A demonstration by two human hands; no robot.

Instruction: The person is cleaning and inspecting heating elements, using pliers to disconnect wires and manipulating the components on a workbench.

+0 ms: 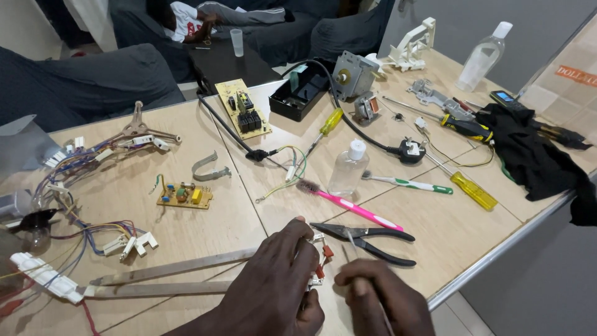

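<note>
My left hand (273, 286) sits at the table's near edge and grips a small white part with red connectors (320, 261). My right hand (379, 298) is closed around a thin metal rod-like tool (349, 246) whose tip points up toward that part. Black-handled pliers (367, 239) lie just beyond both hands. A pink toothbrush (354, 208) lies past the pliers, next to a small clear bottle (347, 169).
On the tan tabletop (205, 230) lie circuit boards (183, 195) (244, 107), wire harnesses (93, 236), yellow screwdrivers (472, 190), a black power cord with plug (407, 151), a metal magnetron (353, 74) and black cloth (535, 155). The table edge (497, 249) runs at the right.
</note>
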